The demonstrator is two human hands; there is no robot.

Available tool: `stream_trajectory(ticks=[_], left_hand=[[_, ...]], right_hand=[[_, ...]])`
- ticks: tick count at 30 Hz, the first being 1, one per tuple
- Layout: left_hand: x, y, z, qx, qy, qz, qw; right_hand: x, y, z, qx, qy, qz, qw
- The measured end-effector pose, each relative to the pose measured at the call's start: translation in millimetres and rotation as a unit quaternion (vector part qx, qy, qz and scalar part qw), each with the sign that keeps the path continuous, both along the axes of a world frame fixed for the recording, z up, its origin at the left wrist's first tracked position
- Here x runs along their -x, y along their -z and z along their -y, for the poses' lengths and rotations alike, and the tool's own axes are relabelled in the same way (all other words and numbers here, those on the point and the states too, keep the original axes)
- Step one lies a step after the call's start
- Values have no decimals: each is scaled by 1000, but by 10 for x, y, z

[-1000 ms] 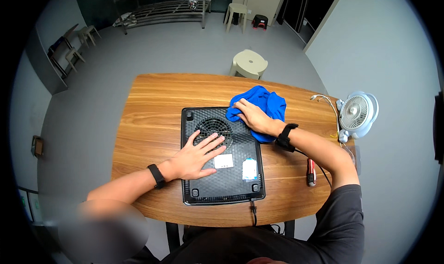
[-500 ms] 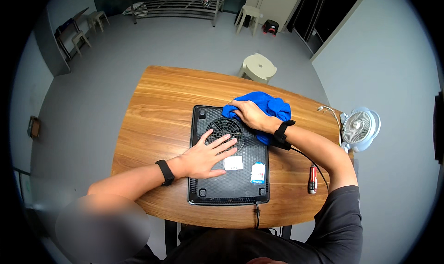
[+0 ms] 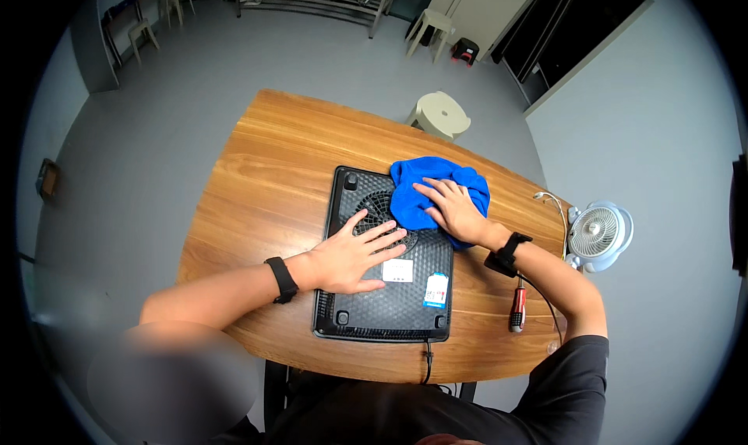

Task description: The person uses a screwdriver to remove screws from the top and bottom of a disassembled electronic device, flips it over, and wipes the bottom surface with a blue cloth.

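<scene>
A black laptop cooling pad (image 3: 389, 309) lies on the wooden table with its underside up, showing a round fan grille, rubber feet and two labels. My left hand (image 3: 348, 258) rests flat on it, fingers spread across the lower left of the grille. With my right hand (image 3: 458, 211) I hold a bunched blue cloth (image 3: 421, 168) against the pad's upper right. That hand's fingers are bent over the cloth, which covers part of the grille and hangs past the pad's right edge onto the table.
A red-and-black screwdriver (image 3: 519, 309) lies right of the pad, by a black cable. On the table's right edge stands a small white fan (image 3: 598, 233) beside a white cord (image 3: 552, 201). A cable (image 3: 428, 359) leaves the pad's near edge. Beyond the table stands a stool (image 3: 442, 114).
My right hand has moved right and nearer, and the cloth now covers more of the grille. My left hand stays flat on the pad. The whole view has tilted a little.
</scene>
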State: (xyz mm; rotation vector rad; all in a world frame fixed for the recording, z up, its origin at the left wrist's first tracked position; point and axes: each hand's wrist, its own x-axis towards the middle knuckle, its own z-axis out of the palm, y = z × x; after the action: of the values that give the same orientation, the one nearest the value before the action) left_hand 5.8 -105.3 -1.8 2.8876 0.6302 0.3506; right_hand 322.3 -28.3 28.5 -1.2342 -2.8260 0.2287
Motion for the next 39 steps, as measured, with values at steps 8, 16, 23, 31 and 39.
stream_trajectory(ticks=[8, 16, 23, 31, 39], left_hand=[[29, 24, 4, 1, 2, 20, 1000], [30, 46, 4, 0, 4, 20, 1000], [26, 77, -9, 3, 3, 34, 999], [44, 68, -4, -4, 0, 26, 1000], [20, 55, -22, 4, 7, 24, 1000]], right_hand=[[55, -218, -265, 35, 20, -35, 999], [190, -490, -877, -79, 67, -197, 975], [598, -145, -694, 195, -14, -31, 980], [1022, -26, -820, 279, -4, -143, 950], [1621, -94, -966, 286, -95, -91, 949]])
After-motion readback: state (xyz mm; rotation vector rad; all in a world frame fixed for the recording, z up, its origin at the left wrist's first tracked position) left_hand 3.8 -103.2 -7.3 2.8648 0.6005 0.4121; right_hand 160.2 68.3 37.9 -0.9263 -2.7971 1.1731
